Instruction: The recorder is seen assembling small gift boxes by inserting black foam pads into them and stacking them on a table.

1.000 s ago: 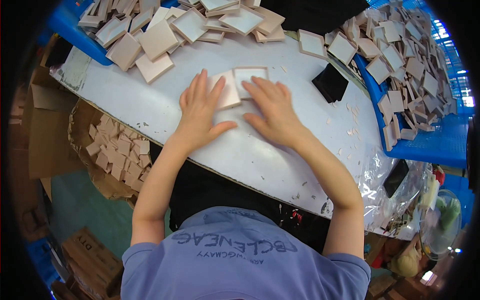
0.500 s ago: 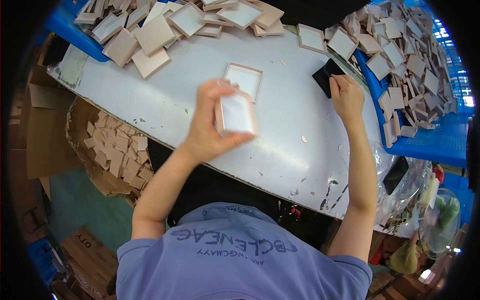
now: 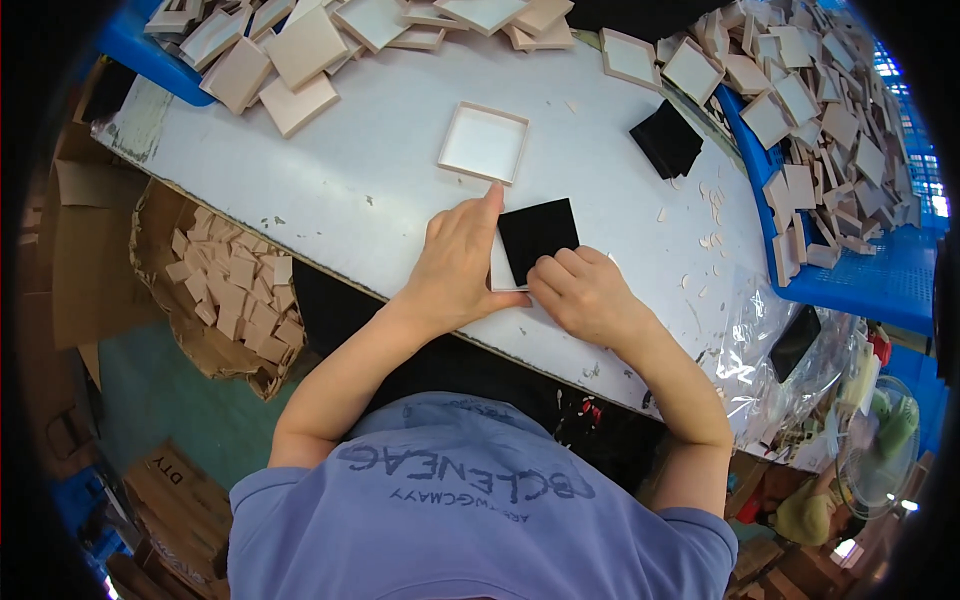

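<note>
In front of me on the table, my left hand [image 3: 452, 262] grips a small pale pink box [image 3: 502, 270] by its side, thumb at the near edge. A square black pad [image 3: 538, 236] lies tilted over the box, covering most of its white inside. My right hand [image 3: 588, 297] has its fingers curled on the pad's near right corner; the fingertips are partly hidden. Just beyond sits a shallow, larger pink box piece [image 3: 484, 145], its white inside facing up. To the right rests a loose stack of black pads [image 3: 666, 140].
Pink box pieces [image 3: 302, 50] are heaped at the far left. More fill a blue basket [image 3: 830, 290] on the right. Below the table's left edge, a cardboard carton [image 3: 160, 300] holds small pink boxes. A dark phone-like slab [image 3: 795, 343] lies on clear plastic at the right.
My left hand has lowered the small box onto the table. My right hand has come from the black stack toward the middle, bringing one pad over the box.
</note>
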`<state>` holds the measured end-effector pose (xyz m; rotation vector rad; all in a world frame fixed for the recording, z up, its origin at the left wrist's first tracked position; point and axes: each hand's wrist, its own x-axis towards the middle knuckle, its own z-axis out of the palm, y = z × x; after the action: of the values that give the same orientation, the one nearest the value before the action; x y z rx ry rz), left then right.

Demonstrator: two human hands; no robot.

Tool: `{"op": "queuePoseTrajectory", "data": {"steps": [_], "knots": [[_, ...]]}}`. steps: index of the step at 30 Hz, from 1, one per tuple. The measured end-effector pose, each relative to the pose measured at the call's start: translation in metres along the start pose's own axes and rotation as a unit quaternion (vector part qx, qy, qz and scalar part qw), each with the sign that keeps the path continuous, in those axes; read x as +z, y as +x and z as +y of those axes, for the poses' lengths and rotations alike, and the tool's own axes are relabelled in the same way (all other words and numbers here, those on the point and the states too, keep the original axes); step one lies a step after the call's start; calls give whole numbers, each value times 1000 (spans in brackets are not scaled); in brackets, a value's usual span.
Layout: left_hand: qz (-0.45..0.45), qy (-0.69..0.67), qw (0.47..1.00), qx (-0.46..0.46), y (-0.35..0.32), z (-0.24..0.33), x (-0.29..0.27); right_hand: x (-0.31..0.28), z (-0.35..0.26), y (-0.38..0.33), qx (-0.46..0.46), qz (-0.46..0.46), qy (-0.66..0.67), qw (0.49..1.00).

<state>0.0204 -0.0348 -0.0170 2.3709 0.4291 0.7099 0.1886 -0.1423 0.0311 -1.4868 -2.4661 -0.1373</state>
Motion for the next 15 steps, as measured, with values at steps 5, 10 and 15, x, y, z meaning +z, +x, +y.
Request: {"op": "queuePoseTrajectory", "data": {"steps": [5,10,15], "knots": [[5,25,1000,11,-1,0,1,14,-2,15,-7,1,112,994],[-72,116,991,-2,3,9,-6,-5,41,39,77,-44,297,951],[-77,152,985,24,7,13,-4,14,168,57,293,74,-132,944]]}}
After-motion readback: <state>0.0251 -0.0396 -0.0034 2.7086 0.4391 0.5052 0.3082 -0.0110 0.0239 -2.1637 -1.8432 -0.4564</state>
